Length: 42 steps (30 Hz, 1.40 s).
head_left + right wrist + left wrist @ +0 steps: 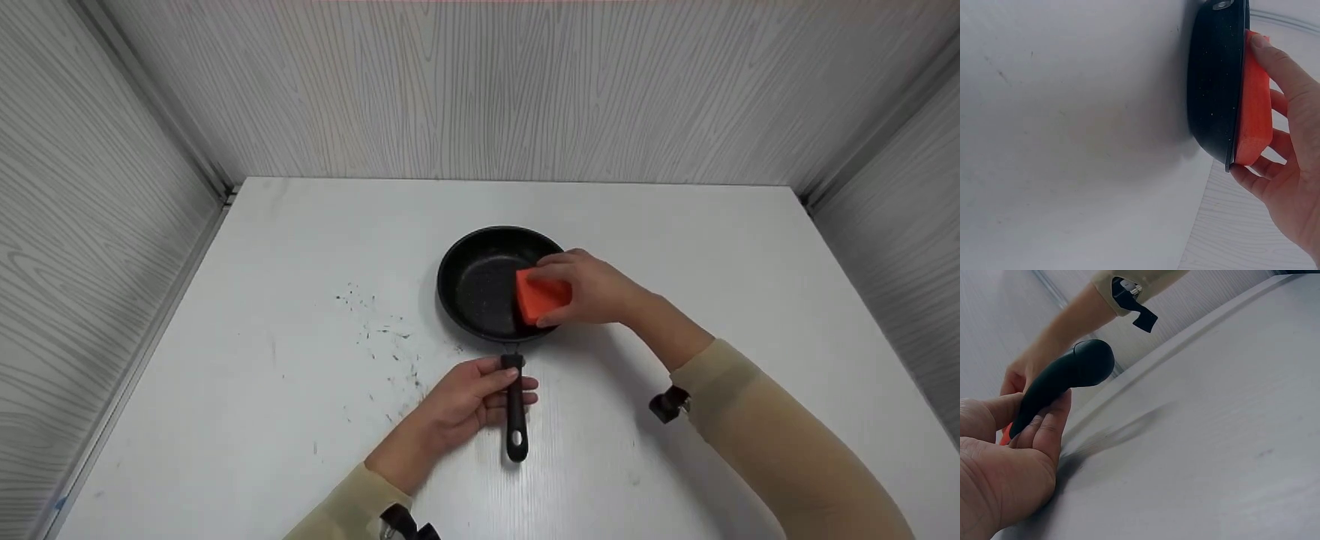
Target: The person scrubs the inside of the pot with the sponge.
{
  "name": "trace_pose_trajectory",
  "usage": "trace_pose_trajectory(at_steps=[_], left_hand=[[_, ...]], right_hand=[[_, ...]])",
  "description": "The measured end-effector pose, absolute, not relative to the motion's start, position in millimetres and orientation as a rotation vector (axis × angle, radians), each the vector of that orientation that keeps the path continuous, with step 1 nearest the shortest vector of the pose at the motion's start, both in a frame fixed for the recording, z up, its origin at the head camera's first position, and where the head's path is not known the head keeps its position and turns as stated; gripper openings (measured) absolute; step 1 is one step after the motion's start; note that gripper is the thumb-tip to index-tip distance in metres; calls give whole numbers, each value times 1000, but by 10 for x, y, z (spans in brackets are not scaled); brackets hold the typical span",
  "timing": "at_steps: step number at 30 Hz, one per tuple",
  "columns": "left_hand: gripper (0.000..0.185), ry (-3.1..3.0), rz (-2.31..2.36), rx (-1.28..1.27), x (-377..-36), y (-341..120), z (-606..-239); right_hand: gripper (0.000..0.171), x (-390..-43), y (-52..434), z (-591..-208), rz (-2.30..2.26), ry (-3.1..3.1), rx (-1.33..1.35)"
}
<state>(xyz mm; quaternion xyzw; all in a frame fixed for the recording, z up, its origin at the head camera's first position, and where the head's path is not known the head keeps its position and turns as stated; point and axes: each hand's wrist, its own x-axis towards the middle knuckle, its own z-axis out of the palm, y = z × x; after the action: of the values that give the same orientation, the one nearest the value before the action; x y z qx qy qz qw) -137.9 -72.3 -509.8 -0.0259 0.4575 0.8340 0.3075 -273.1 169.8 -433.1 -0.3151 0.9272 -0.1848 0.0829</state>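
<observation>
A black frying pan [480,289] sits on the white table, its handle [516,420] pointing toward me. My left hand [465,401] grips that handle near the pan, thumb on top and fingers underneath. In the left wrist view the rounded handle end [1095,363] sticks out past the fingers of the left hand [1016,467]. Over the pan's right side, my right hand [596,289] holds an orange-red sponge [544,298] between thumb and fingers. Seen from the right wrist, the sponge [1255,107] rises above the pan's rim, with fingertips of the right hand [1292,163] right at the rim.
Small dark specks and scratches [390,334] mark the white tabletop [300,240] left of the pan. Grey wood-grain panels [487,90] stand behind the table and along both sides. Each sleeve carries a small black clip-like device [667,405] near the wrist.
</observation>
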Motion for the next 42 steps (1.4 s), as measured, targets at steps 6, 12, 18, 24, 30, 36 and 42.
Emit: trace_pose_trajectory(at_steps=[6,12,18,24,30,36,42], left_hand=[[43,1213,2211,-67,-1377,-725,-5114],[44,1217,2209,-58,-1374,-726,-5115],[43,1214,2204,-51,-1372,-723,-5107],[43,1233,2204,-59,-1370,-695,-5105],[42,1242,2199,-58,-1373,-675,-5108],[41,1244,2201,-82,-1375,-677,-5099],[42,1250,2200,-82,-1378,-683,-5102]], right_hand=[[69,-2717,1672,-4347,-544,2746,-967],[67,-2692,1649,-4331,-521,2705,-998],[63,-2692,1644,-4314,-510,2677,-954],[61,-2681,1661,-4283,-518,2653,-924],[60,-2668,1659,-4260,-509,2626,-888],[59,-2686,1633,-4281,-534,2604,-916],[60,-2707,1600,-4323,-564,2577,-934]])
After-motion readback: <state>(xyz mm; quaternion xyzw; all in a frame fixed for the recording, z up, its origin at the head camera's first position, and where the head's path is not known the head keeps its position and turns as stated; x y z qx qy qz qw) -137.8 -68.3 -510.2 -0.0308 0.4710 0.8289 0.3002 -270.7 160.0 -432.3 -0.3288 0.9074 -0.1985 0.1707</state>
